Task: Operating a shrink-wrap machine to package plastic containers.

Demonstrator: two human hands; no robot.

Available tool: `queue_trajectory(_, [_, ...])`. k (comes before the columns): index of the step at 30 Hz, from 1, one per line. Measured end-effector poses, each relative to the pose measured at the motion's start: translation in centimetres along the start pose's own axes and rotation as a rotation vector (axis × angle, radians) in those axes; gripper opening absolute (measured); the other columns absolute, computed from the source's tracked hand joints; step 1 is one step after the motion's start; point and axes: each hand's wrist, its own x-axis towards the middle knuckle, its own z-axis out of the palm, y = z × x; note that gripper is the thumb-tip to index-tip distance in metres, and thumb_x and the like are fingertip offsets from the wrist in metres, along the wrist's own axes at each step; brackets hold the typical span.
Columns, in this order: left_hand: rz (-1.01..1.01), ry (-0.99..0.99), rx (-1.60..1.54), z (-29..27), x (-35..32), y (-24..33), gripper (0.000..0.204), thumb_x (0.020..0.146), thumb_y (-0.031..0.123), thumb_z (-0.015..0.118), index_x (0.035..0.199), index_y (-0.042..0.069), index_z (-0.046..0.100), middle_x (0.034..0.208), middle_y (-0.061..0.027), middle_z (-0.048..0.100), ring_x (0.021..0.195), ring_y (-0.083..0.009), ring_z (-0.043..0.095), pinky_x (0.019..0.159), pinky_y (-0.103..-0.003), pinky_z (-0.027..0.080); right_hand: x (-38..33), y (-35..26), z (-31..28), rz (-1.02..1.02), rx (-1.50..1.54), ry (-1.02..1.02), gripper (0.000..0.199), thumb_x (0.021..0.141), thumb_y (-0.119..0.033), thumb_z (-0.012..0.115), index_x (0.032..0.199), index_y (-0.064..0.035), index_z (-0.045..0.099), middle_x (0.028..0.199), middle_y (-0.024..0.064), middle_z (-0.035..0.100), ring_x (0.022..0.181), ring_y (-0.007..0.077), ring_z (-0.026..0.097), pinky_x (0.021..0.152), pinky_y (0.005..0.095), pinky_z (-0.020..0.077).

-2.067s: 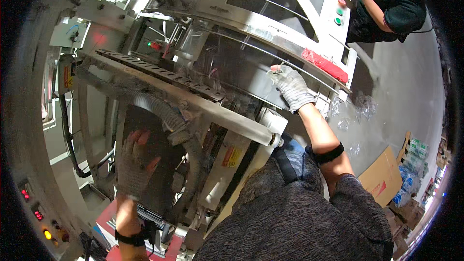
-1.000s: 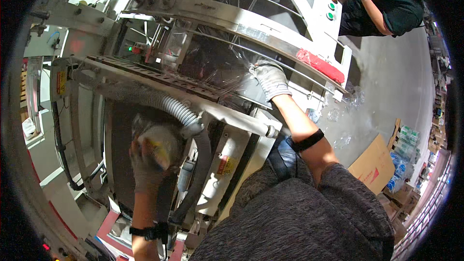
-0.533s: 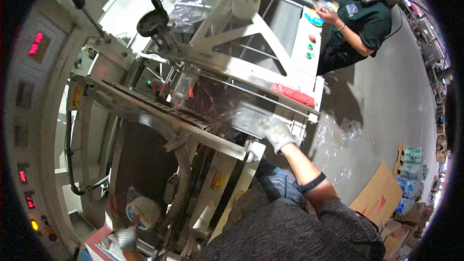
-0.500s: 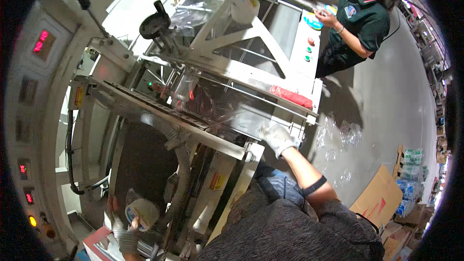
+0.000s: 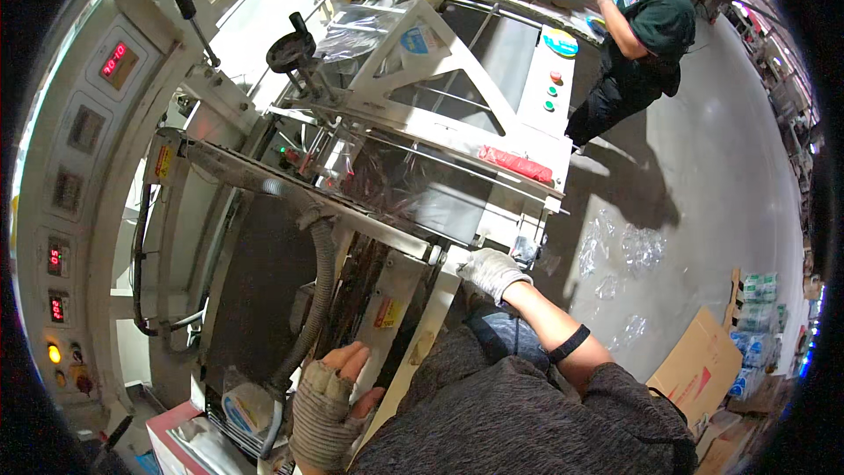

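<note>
Now your right hand (image 5: 492,271), in a white knit glove, rests with its fingers curled loosely on the corner of the packaging machine's pale metal frame (image 5: 457,255) at centre frame, gripping nothing loose; it reads as a bracing hold while you lean in. Your left hand (image 5: 327,405), in a grey fingerless glove at lower centre, is open with fingers spread, flat against the machine's lower panel beside the grey ribbed hose (image 5: 318,299). Clear plastic film (image 5: 396,185) stretches glossy and wrinkled across the frame just above. Upper right, a co-worker in a dark green shirt (image 5: 646,26) stands at the control panel (image 5: 554,79).
</note>
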Motion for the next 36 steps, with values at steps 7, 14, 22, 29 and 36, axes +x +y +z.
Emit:
queue_trajectory(7, [0.022, 0.047, 0.035, 0.3, 0.4, 0.0, 0.051, 0.068, 0.016, 0.070, 0.114, 0.006, 0.050, 0.114, -0.0109, 0.053, 0.097, -0.0289, 0.054, 0.081, -0.039, 0.042, -0.6, -0.4, 0.6, -0.026, 0.011, 0.088, 0.035, 0.078, -0.036, 0.049, 0.078, -0.0044, 0.064, 0.077, 0.0197, 0.061, 0.075, 0.0332, 0.061, 0.065, 0.0431, 0.0472])
queue_trajectory(14, [0.006, 0.052, 0.030, 0.0, 1.0, 0.4, 0.051, 0.067, 0.012, 0.070, 0.113, 0.006, 0.050, 0.113, -0.0113, 0.054, 0.097, -0.0292, 0.054, 0.082, -0.038, 0.043, -0.4, 0.2, 0.3, -0.120, 0.037, 0.074, 0.035, 0.077, -0.035, 0.051, 0.079, -0.0025, 0.064, 0.076, 0.0213, 0.061, 0.074, 0.0348, 0.061, 0.067, 0.0418, 0.0480])
queue_trajectory(22, [0.026, 0.058, 0.029, 0.0, 2.0, -0.2, 0.053, 0.064, 0.008, 0.068, 0.113, 0.005, 0.050, 0.109, -0.0138, 0.055, 0.092, -0.0327, 0.055, 0.078, -0.038, 0.045, -0.8, -0.3, -0.7, -0.089, 0.036, 0.040, 0.035, 0.078, -0.036, 0.049, 0.081, -0.0043, 0.063, 0.079, 0.0215, 0.061, 0.076, 0.0355, 0.060, 0.067, 0.0435, 0.0473])
queue_trajectory(29, [-0.031, 0.048, 0.036, -0.4, 2.3, -0.1, 0.046, 0.066, 0.010, 0.069, 0.109, 0.006, 0.053, 0.110, -0.0120, 0.055, 0.096, -0.0295, 0.055, 0.082, -0.038, 0.044, 0.0, 0.6, 0.5, -0.106, 0.064, 0.049, 0.031, 0.075, -0.030, 0.053, 0.079, -0.0008, 0.061, 0.073, 0.0218, 0.059, 0.072, 0.0366, 0.058, 0.065, 0.0441, 0.0456])
queue_trajectory(36, [-0.055, 0.073, 0.087, -2.6, 2.4, -0.9, 0.042, 0.068, 0.009, 0.066, 0.108, 0.007, 0.053, 0.108, -0.0116, 0.057, 0.093, -0.0285, 0.057, 0.080, -0.038, 0.045, 0.2, 1.2, -1.4, -0.252, 0.090, 0.017, 0.034, 0.074, -0.033, 0.054, 0.073, -0.0001, 0.061, 0.073, 0.0214, 0.059, 0.072, 0.0365, 0.058, 0.066, 0.0429, 0.0461])
